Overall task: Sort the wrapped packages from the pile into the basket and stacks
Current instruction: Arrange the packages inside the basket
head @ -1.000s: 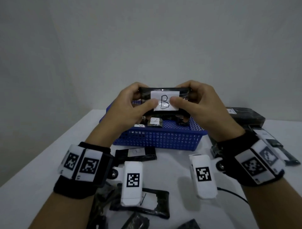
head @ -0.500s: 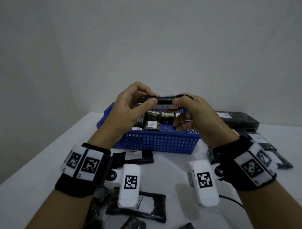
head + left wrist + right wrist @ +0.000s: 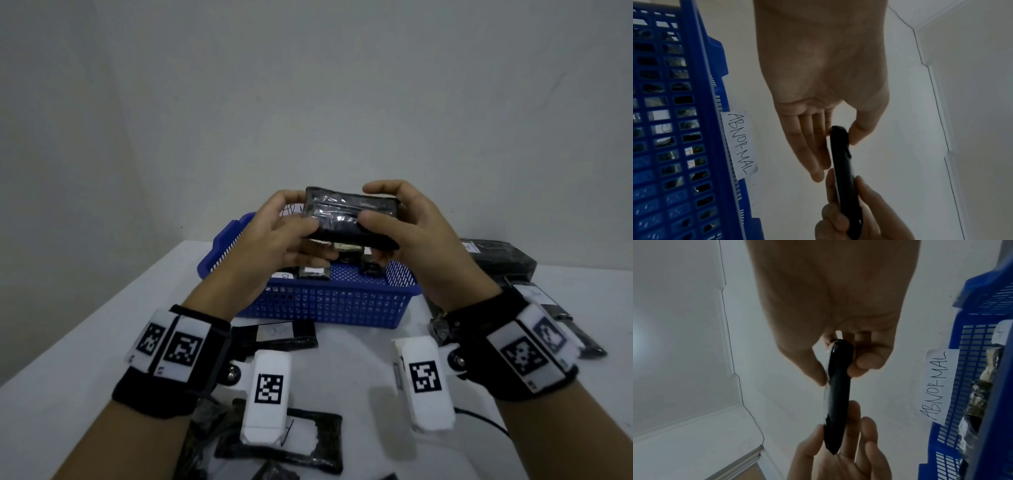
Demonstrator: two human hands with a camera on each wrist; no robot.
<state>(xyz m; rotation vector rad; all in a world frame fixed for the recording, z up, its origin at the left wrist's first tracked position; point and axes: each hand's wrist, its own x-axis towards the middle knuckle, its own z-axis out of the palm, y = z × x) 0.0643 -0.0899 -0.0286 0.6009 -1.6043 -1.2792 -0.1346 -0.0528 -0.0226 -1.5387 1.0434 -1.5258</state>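
Observation:
A flat black wrapped package [image 3: 352, 219] is held level above the blue basket [image 3: 329, 305], its plain shiny side towards me. My left hand [image 3: 301, 221] pinches its left end between thumb and fingers. My right hand [image 3: 371, 202] grips the right end the same way. In the left wrist view the package [image 3: 844, 178] shows edge-on, thumb on one face and fingers on the other. In the right wrist view the package [image 3: 838, 394] shows a white label on the face turned away from the basket [image 3: 982, 353].
Small wrapped packages [image 3: 313, 272] lie inside the basket, which carries a paper tag reading ABNORMAL [image 3: 739, 144]. A stack of black packages [image 3: 500, 257] sits at the right. More labelled packages [image 3: 274, 335] [image 3: 308, 445] lie on the white table near me.
The package has been turned over: the label marked B faced me a second ago, then the package was edge-on, and now its plain back faces me. Both hands have kept hold of it.

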